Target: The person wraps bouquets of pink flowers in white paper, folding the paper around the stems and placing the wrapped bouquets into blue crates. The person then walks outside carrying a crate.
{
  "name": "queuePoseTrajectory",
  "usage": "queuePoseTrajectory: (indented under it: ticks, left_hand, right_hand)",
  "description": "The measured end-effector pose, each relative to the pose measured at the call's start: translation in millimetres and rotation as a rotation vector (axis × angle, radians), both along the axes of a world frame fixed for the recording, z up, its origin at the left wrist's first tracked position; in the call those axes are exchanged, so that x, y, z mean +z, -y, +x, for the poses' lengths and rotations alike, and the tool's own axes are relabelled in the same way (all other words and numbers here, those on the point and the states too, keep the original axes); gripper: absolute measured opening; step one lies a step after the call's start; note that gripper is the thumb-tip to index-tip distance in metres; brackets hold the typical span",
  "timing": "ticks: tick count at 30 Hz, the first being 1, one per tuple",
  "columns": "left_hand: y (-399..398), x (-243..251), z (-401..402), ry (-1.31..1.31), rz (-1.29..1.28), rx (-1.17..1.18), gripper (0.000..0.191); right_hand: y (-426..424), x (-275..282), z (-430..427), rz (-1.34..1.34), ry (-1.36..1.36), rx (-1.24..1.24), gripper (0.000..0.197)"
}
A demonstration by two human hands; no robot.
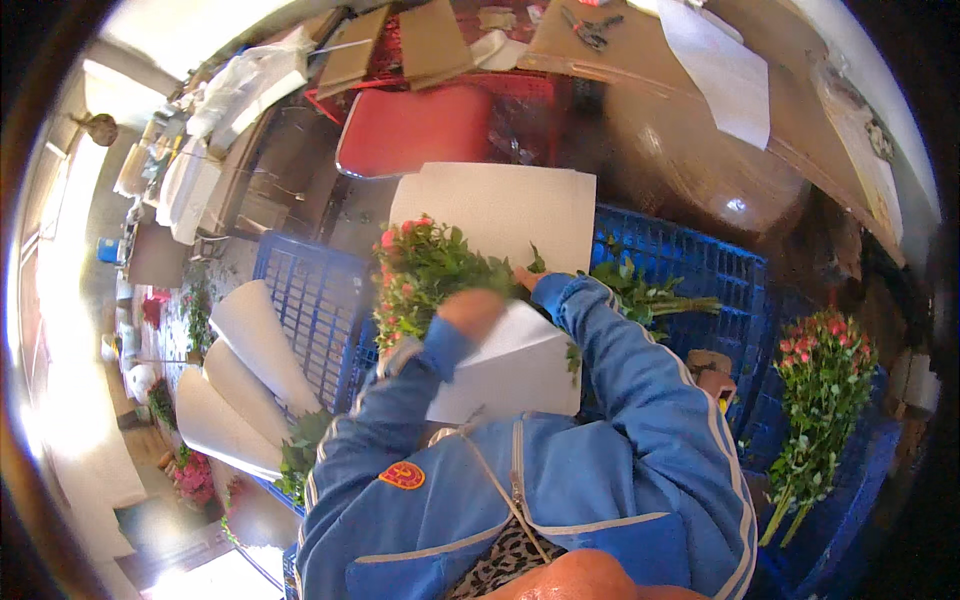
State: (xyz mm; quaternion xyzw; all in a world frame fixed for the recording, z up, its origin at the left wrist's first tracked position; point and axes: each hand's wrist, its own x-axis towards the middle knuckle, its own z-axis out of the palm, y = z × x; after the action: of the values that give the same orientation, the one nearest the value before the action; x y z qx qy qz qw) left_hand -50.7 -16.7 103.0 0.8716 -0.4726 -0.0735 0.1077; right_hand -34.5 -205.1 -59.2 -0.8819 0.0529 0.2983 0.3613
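A bunch of pink-red roses point(420, 277) with green leaves lies across sheets of white wrapping paper point(495, 202) in front of me, blooms to the left. Its stems point(686, 304) stick out to the right, past my right forearm. My left hand point(472, 311), blurred, is over the near side of the bunch, by a raised fold of paper point(521, 330). At the leafy middle of the bunch is my right hand point(529, 277), partly covered by its blue sleeve. Whether either hand grips the bunch or the paper cannot be made out.
Blue plastic crates point(675, 247) stand under and beside the paper. Another rose bunch point(821, 405) lies at the right. Paper-wrapped bundles point(255, 345) lean at the left. Beyond are a red chair point(416, 131) and a table point(630, 45) with pruning shears point(592, 30).
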Motion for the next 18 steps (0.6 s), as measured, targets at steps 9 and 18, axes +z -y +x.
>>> queuePoseTrajectory:
  ticks: [9,18]
  left_hand:
    - [16,-139,104,-0.434,0.374,0.114,0.04]
    - [-24,-136,51,-0.611,0.305,0.329,0.039]
  right_hand:
    - [2,36,-66,0.082,0.176,0.016,0.062]
    - [-54,23,-154,-0.293,0.924,0.079,0.058]
